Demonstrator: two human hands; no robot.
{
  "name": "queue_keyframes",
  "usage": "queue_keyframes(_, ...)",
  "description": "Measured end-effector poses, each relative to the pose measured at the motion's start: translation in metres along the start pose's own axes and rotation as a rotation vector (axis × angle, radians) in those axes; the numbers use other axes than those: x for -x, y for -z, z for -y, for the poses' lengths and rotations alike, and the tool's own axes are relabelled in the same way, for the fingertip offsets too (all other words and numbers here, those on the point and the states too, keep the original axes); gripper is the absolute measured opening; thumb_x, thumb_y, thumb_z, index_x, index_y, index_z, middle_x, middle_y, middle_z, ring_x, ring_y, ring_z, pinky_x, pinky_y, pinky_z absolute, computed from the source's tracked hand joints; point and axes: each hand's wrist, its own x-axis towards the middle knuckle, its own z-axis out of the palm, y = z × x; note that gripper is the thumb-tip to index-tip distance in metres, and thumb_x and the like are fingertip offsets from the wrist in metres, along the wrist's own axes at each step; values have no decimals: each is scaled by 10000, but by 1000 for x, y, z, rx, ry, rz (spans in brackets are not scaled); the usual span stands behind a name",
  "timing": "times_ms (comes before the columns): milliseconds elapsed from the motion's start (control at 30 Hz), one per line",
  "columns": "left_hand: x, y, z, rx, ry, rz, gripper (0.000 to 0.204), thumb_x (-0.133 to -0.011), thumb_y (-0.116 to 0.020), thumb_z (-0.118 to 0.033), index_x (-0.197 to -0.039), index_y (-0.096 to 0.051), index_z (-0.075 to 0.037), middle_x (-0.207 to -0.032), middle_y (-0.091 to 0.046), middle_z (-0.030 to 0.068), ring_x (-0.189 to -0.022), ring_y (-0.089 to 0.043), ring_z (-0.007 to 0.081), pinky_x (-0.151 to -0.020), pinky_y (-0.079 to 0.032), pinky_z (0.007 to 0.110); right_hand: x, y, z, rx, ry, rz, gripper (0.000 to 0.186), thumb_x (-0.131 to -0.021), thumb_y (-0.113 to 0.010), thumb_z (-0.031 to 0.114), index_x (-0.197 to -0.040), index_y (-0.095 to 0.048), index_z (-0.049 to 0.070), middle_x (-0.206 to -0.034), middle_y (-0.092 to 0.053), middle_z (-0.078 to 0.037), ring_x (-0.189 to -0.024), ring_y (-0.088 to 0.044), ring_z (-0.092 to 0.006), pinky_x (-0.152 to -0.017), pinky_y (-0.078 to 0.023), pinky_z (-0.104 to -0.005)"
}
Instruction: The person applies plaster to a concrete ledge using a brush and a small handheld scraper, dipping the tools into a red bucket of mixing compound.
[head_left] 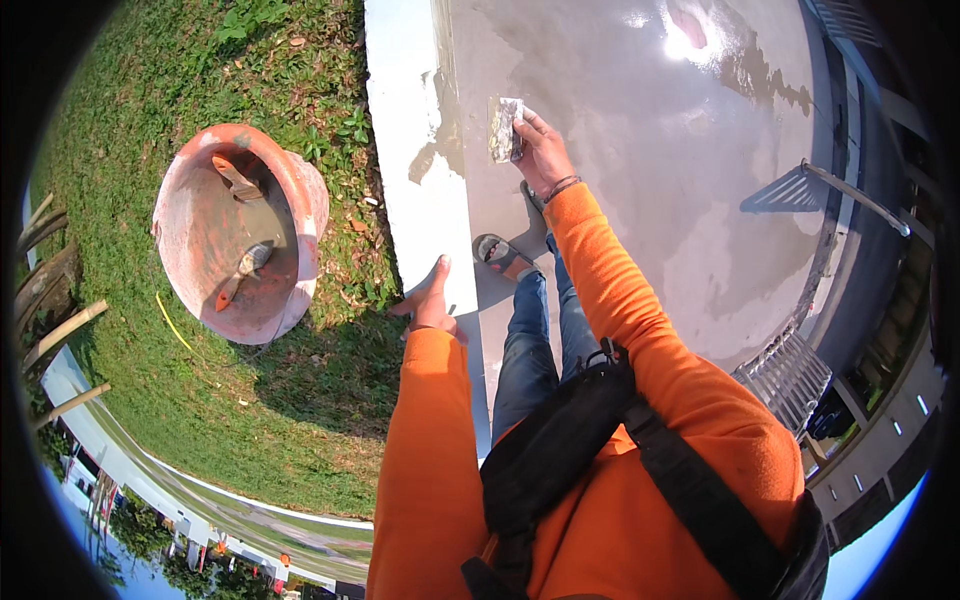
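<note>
My right hand (541,150) pinches a small flat rectangular piece (505,130), mottled grey and yellowish with a pale side, above the smooth grey floor. Its exact kind does not show. My left hand (432,303) rests at the outer edge of the white ledge (415,120), thumb raised and fingers apart, with nothing in it. Left of the ledge, on the grass, stands a reddish plastic tub (307,200) stained with pale residue. Inside it lie two paint brushes with orange handles, an upper brush (238,178) and a lower brush (245,274).
Damp, patchy grey floor (650,200) stretches right of the ledge, with strong sun glare at the top. My sandalled foot (495,252) stands near the ledge. A metal railing (785,375) lines the right side. Bamboo poles (65,335) jut in at the far left.
</note>
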Motion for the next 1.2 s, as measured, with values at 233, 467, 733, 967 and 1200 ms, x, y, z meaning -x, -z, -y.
queue_keyframes(233, -11, 9, -1, -157, 27, -22, 1551, -535, -734, -759, -1381, 303, 24, -1483, -7, 344, -1389, 2, 451, -1053, -98, 618, -19, -18, -17, -149, -82, 87, 392, -953, -463, 70, -1341, -435, 21, -1141, -617, -68, -970, -613, -149, -845, -506, -346)
queue_keyframes(467, -48, 2, 14, -172, -32, -303, 1211, -708, -680, -678, -1484, 44, -97, -1487, -298, 177, -1301, -296, 471, -744, -363, 755, -28, -19, -21, -143, -86, 126, 386, -968, -448, 105, -1346, -436, 30, -1174, -599, -56, -1016, -593, -145, -877, -485, -339)
queue_keyframes(733, -18, -1, 1, -176, -41, -320, 1132, -723, -670, -670, -1481, -60, -90, -1475, -315, 175, -1290, -318, 459, -744, -371, 739, -27, -20, -20, -117, -115, 116, 379, -981, -435, 126, -1348, -432, 30, -1203, -582, -57, -1058, -577, -149, -905, -473, -330)
queue_keyframes(967, -20, 3, -2, -190, -67, -297, 1089, -731, -665, -663, -1472, -117, -84, -1467, -323, 178, -1284, -330, 448, -749, -376, 727, -32, -20, -24, -93, -128, 89, 375, -964, -450, 96, -1333, -446, 29, -1153, -601, -50, -988, -594, -135, -846, -491, -310)
queue_keyframes(1200, -20, 11, -2, -134, -70, -69, 1047, -738, -661, -655, -1463, -173, -78, -1458, -332, 182, -1277, -343, 438, -754, -380, 715, -38, -17, -34, -130, -141, 62, 371, -936, -482, 52, -1307, -474, 40, -1037, -640, -31, -855, -621, -113, -731, -518, -283)
